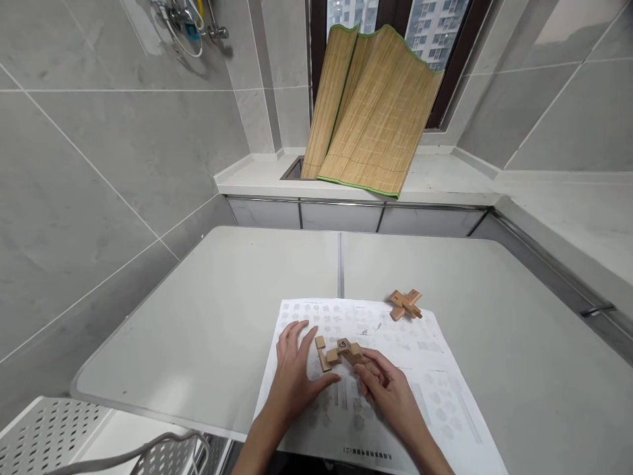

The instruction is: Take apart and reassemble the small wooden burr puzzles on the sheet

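Observation:
My right hand (383, 381) pinches a wooden puzzle block (353, 353) between thumb and fingers, over the printed sheet. A dark mark shows on a square face of the wood near it. Just left of that block, another notched wooden piece (324, 356) lies on the paper. My left hand (297, 366) is spread around that left piece, thumb below and fingers above, with a gap between hand and wood. Whether the wooden parts touch each other, I cannot tell. Farther back on the right, several crossed wooden pieces (405, 305) form a small stack at the sheet's edge.
The printed paper (395, 343) lies on a white folding table (237, 284) with a centre seam. A folded bamboo mat (376, 119) leans against the window on the counter beyond. A perforated white rack (54, 429) and a grey cable (133, 452) are at lower left.

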Demonstrator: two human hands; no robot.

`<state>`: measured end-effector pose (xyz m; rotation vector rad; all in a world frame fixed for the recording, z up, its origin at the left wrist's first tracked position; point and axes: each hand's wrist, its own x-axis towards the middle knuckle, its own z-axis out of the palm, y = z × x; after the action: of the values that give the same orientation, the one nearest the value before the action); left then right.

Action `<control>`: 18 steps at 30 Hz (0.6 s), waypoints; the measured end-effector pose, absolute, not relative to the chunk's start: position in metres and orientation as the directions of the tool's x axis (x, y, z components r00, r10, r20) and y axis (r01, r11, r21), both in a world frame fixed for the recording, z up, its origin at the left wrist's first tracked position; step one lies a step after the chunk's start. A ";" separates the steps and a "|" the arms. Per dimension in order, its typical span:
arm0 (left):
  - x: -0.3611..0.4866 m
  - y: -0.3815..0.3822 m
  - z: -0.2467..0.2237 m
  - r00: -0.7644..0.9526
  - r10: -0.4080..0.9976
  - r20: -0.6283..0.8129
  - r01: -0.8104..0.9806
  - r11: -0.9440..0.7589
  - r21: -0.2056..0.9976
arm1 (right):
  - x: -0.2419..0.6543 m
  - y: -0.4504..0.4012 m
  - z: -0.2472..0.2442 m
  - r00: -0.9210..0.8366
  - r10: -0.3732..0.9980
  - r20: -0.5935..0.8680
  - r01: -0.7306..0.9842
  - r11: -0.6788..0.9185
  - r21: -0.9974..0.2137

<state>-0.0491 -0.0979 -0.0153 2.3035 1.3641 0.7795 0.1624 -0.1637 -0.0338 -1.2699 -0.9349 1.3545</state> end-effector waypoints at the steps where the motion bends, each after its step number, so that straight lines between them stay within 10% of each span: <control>1: -0.050 -0.100 -0.012 0.404 0.874 0.268 0.670 -0.483 0.564 | 0.162 -0.163 -0.033 0.067 0.979 -0.195 -0.157 -0.182 -0.971; 18: -0.072 -0.119 -0.012 0.227 0.864 0.449 0.576 -0.491 0.653 | 0.146 -0.171 0.010 -0.281 0.922 -0.266 0.099 -0.248 -0.964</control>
<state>-0.0716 -0.1192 -0.0120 2.1585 1.3352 1.1444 0.1464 -0.1712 0.0095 -1.2968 -1.3392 1.6015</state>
